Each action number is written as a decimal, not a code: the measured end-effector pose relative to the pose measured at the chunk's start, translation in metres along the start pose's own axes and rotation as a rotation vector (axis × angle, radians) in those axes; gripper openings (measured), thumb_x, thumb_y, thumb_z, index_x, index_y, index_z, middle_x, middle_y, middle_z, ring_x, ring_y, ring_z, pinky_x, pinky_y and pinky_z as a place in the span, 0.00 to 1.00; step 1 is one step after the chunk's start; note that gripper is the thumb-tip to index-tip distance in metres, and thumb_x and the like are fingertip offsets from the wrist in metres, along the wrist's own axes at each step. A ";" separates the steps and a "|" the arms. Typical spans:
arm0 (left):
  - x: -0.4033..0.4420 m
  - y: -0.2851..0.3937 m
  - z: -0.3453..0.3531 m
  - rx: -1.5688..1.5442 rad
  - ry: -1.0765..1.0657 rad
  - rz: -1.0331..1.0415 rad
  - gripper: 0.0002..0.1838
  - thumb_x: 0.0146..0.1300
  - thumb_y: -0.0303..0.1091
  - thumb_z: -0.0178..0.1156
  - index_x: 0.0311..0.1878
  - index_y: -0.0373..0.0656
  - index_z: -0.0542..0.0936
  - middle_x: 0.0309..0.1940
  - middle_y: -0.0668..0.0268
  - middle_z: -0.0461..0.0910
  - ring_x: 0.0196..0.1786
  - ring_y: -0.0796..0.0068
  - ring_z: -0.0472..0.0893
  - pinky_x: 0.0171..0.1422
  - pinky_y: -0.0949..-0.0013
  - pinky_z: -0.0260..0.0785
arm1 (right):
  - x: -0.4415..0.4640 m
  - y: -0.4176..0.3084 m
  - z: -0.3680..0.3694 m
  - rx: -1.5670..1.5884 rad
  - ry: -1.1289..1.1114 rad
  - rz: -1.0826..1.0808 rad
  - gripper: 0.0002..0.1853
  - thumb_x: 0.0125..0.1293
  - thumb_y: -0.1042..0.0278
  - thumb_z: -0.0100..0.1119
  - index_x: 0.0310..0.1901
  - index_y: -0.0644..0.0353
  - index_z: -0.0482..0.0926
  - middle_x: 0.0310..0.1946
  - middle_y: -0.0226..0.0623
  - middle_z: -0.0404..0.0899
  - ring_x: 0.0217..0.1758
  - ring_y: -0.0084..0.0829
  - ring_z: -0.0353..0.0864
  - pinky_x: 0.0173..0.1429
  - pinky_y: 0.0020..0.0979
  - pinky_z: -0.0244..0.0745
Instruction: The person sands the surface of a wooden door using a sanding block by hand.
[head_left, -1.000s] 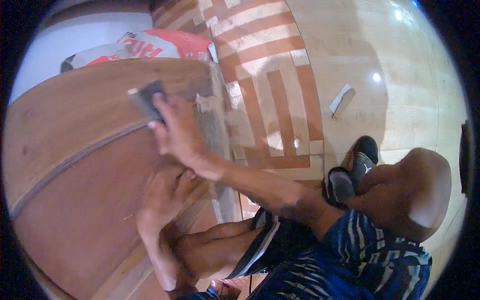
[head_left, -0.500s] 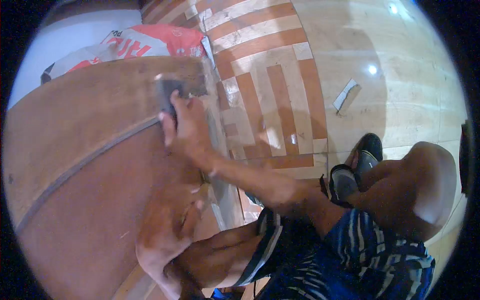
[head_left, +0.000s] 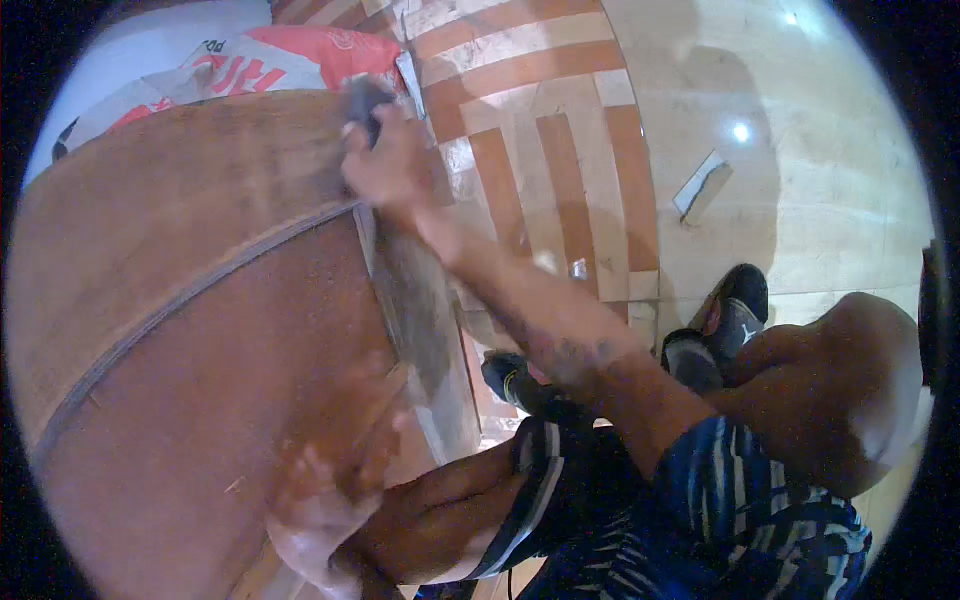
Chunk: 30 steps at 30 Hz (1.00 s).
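My right hand [head_left: 390, 160] is closed on a small dark block [head_left: 368, 105], blurred by motion. It is at the far right corner of a brown wooden panel [head_left: 190, 190], whose curved strip has a grey edge. A smoother reddish-brown panel [head_left: 230, 350] lies on the near side of that edge. Low on the left, my left hand [head_left: 340, 480] is over this panel, just above my bent knee. It is smeared by motion, but its fingers look apart and I see nothing in them.
Behind the panel lies a red and white printed sack [head_left: 320, 55]. Striped brown and cream tiles [head_left: 560, 180] cover the floor to the right, with glossy pale tiles beyond. A broken white piece [head_left: 703, 185] lies there. My shoe [head_left: 740, 300] rests on the floor.
My right hand has moved up and slightly right with the dark block, to the panel's far corner. My left hand has shifted down a little, its fingers further apart.
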<state>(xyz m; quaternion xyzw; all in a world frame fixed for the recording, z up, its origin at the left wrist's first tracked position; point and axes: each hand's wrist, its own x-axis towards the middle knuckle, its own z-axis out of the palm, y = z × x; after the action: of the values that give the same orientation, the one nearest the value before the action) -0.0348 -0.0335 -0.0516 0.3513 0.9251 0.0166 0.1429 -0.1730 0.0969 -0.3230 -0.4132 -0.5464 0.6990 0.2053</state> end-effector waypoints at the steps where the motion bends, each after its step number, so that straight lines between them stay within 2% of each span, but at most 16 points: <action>1: 0.008 0.007 0.001 -0.107 0.045 -0.107 0.25 0.73 0.36 0.63 0.70 0.43 0.74 0.61 0.53 0.82 0.56 0.60 0.85 0.53 0.63 0.81 | 0.022 0.000 -0.006 0.032 -0.096 0.142 0.28 0.70 0.59 0.61 0.65 0.70 0.73 0.57 0.67 0.75 0.60 0.67 0.75 0.64 0.60 0.71; 3: 0.038 0.025 -0.004 -0.309 0.124 -0.306 0.30 0.74 0.37 0.63 0.75 0.42 0.68 0.64 0.52 0.80 0.57 0.61 0.84 0.55 0.63 0.80 | -0.026 0.006 0.003 -0.012 0.056 -0.185 0.25 0.69 0.61 0.63 0.61 0.69 0.74 0.49 0.64 0.77 0.54 0.63 0.77 0.59 0.54 0.73; 5: 0.061 0.030 -0.008 -0.498 0.187 -0.498 0.35 0.74 0.38 0.62 0.81 0.42 0.62 0.67 0.50 0.77 0.58 0.62 0.84 0.57 0.64 0.79 | -0.034 0.009 0.016 -0.050 0.142 -0.331 0.23 0.70 0.61 0.63 0.59 0.68 0.75 0.45 0.62 0.79 0.51 0.61 0.78 0.57 0.51 0.74; 8: 0.066 0.002 -0.012 -0.510 0.136 -0.366 0.43 0.76 0.44 0.61 0.85 0.41 0.50 0.73 0.49 0.70 0.64 0.55 0.80 0.69 0.56 0.73 | -0.023 0.007 0.010 -0.171 0.150 -0.257 0.22 0.71 0.61 0.61 0.60 0.68 0.76 0.45 0.62 0.80 0.52 0.59 0.79 0.59 0.50 0.75; 11: 0.067 0.006 -0.006 -0.602 0.210 -0.345 0.48 0.74 0.42 0.63 0.83 0.29 0.46 0.72 0.43 0.70 0.60 0.60 0.83 0.66 0.62 0.72 | -0.016 0.007 -0.007 -0.168 0.013 -0.112 0.21 0.73 0.62 0.59 0.60 0.69 0.77 0.45 0.61 0.81 0.55 0.58 0.80 0.62 0.49 0.74; 13: 0.069 0.016 -0.008 -0.593 0.241 -0.362 0.49 0.74 0.44 0.63 0.83 0.29 0.45 0.72 0.42 0.69 0.60 0.59 0.82 0.66 0.61 0.73 | 0.011 0.000 -0.037 -0.008 -0.212 0.097 0.21 0.73 0.62 0.59 0.60 0.69 0.77 0.45 0.61 0.81 0.60 0.57 0.80 0.66 0.49 0.72; 15: 0.075 0.019 -0.008 -0.583 0.268 -0.350 0.49 0.75 0.44 0.62 0.83 0.29 0.44 0.73 0.42 0.69 0.60 0.58 0.82 0.65 0.60 0.73 | 0.004 -0.004 -0.028 0.002 -0.067 0.073 0.20 0.73 0.63 0.59 0.60 0.69 0.78 0.46 0.60 0.82 0.62 0.56 0.80 0.69 0.50 0.71; 16: 0.072 0.015 -0.005 -0.576 0.279 -0.336 0.49 0.75 0.44 0.62 0.83 0.29 0.44 0.73 0.42 0.69 0.61 0.57 0.82 0.65 0.60 0.74 | -0.039 0.000 0.006 -0.065 0.187 -0.050 0.20 0.73 0.64 0.59 0.59 0.69 0.79 0.46 0.60 0.82 0.62 0.55 0.81 0.68 0.50 0.71; 19: 0.072 0.008 0.000 -0.545 0.274 -0.323 0.48 0.75 0.44 0.62 0.83 0.29 0.44 0.73 0.41 0.68 0.61 0.57 0.82 0.64 0.60 0.74 | -0.067 0.014 -0.006 -0.187 0.038 -0.143 0.23 0.71 0.63 0.61 0.61 0.71 0.78 0.52 0.63 0.80 0.63 0.58 0.78 0.69 0.53 0.70; 21: 0.067 0.008 -0.003 -0.523 0.258 -0.368 0.49 0.74 0.44 0.62 0.83 0.29 0.45 0.74 0.40 0.67 0.61 0.57 0.82 0.63 0.60 0.75 | -0.010 0.029 0.001 -0.272 0.020 -0.054 0.26 0.71 0.62 0.62 0.63 0.72 0.76 0.55 0.67 0.77 0.64 0.61 0.76 0.69 0.54 0.69; 24: 0.072 0.014 -0.007 -0.523 0.271 -0.397 0.50 0.73 0.44 0.63 0.83 0.30 0.45 0.75 0.40 0.66 0.62 0.56 0.82 0.63 0.60 0.75 | 0.057 0.046 -0.011 0.014 -0.234 0.082 0.26 0.71 0.62 0.60 0.64 0.72 0.75 0.56 0.67 0.76 0.66 0.62 0.74 0.70 0.54 0.68; 26: 0.075 0.014 -0.011 -0.547 0.272 -0.385 0.50 0.73 0.45 0.63 0.84 0.30 0.45 0.75 0.41 0.65 0.62 0.56 0.82 0.63 0.60 0.76 | -0.012 0.049 -0.016 -0.122 -0.121 -0.079 0.26 0.71 0.62 0.60 0.64 0.72 0.75 0.56 0.65 0.78 0.66 0.61 0.74 0.71 0.52 0.69; 30: 0.074 0.008 0.000 -0.549 0.278 -0.375 0.48 0.74 0.43 0.61 0.84 0.31 0.44 0.76 0.42 0.65 0.64 0.55 0.81 0.62 0.60 0.76 | -0.071 0.038 -0.018 -0.361 0.072 -0.353 0.26 0.73 0.62 0.59 0.65 0.73 0.74 0.59 0.64 0.78 0.68 0.62 0.73 0.73 0.51 0.67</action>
<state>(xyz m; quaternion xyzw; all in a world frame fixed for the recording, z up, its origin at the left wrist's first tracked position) -0.0818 0.0209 -0.0692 0.1186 0.9451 0.2856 0.1054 -0.1121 0.0428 -0.3348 -0.3661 -0.7184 0.5281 0.2664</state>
